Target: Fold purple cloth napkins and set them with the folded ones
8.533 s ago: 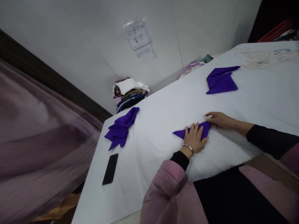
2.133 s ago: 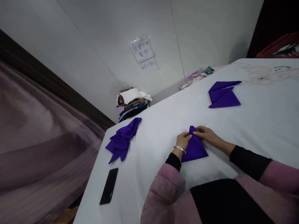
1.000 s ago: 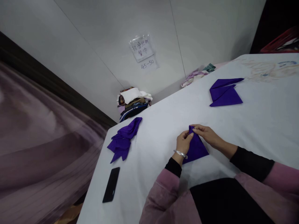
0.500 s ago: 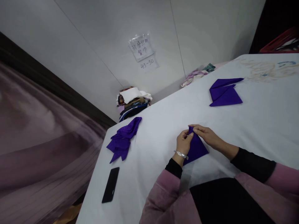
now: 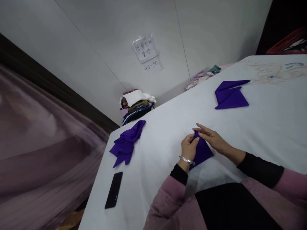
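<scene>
A folded purple napkin (image 5: 203, 152) lies near the table's front side, its narrow tip pointing away from me. My left hand (image 5: 188, 147), with a silver bangle on the wrist, pinches the left edge near that tip. My right hand (image 5: 213, 138) grips the tip from the right between thumb and fingers, while one finger lifts clear of the cloth. Part of the napkin's left side is hidden behind my left hand. A second purple napkin (image 5: 231, 95), folded with pointed corners, lies farther back to the right.
Crumpled purple napkins (image 5: 126, 143) lie near the table's left edge, with a black phone (image 5: 114, 190) in front of them. Stacked folded clothes (image 5: 136, 105) stand beyond the back edge by the wall. A white tablecloth (image 5: 165, 137) covers the table.
A finger of my right hand has risen off the napkin's tip and spread away from the others. My left hand keeps its pinch and has shifted very slightly.
</scene>
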Tool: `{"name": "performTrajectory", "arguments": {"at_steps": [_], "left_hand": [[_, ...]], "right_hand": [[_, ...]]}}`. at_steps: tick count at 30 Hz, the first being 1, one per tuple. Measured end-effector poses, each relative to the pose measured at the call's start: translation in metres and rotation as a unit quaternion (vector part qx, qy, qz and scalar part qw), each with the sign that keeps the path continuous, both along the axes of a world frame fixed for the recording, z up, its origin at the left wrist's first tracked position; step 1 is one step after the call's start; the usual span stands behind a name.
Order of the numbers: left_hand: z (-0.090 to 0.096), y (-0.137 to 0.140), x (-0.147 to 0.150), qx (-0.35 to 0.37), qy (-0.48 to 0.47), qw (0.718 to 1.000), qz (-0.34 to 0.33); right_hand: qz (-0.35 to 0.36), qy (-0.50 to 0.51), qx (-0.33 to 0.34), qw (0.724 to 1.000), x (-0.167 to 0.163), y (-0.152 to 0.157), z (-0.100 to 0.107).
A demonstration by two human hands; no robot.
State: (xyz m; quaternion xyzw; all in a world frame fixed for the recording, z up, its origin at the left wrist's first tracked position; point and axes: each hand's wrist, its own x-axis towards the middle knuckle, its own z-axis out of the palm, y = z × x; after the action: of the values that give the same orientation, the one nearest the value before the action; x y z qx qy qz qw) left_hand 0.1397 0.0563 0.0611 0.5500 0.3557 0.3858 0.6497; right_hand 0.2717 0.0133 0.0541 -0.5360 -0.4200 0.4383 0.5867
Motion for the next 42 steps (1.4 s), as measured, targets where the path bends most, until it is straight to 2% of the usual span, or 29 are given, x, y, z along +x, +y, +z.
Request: {"name": "performTrajectory", "arguments": {"at_steps": [6, 11, 15, 20, 30, 36, 39, 42], "left_hand": [[-0.002, 0.002, 0.001, -0.005, -0.011, 1.0, -0.006], [-0.004, 0.001, 0.005, 0.008, 0.016, 1.0, 0.007], [-0.003, -0.001, 0.004, 0.061, 0.077, 0.995, 0.031], [0.004, -0.007, 0.001, 0.163, 0.165, 0.972, 0.023], [-0.001, -0.008, 0.002, 0.241, 0.152, 0.958, 0.028], [-0.001, -0.007, 0.001, 0.299, 0.159, 0.94, 0.037], [0.0, -0.007, 0.0, 0.309, 0.158, 0.937, 0.041], [0.001, -0.008, 0.001, 0.29, 0.167, 0.941, 0.052]], "right_hand": [[0.038, 0.041, -0.038, 0.998, 0.002, 0.0, -0.002], [0.007, 0.033, -0.028, 0.999, 0.0, 0.0, -0.004], [-0.02, 0.04, -0.016, 0.999, -0.002, 0.001, -0.006], [-0.033, 0.039, -0.021, 0.998, -0.003, -0.001, -0.005], [-0.049, 0.023, -0.012, 0.998, -0.005, -0.003, -0.007], [-0.05, 0.035, -0.005, 0.998, -0.005, -0.001, -0.009], [-0.055, 0.04, -0.008, 0.998, -0.005, -0.002, -0.008], [-0.056, 0.033, -0.012, 0.998, -0.006, -0.003, -0.006]]}}
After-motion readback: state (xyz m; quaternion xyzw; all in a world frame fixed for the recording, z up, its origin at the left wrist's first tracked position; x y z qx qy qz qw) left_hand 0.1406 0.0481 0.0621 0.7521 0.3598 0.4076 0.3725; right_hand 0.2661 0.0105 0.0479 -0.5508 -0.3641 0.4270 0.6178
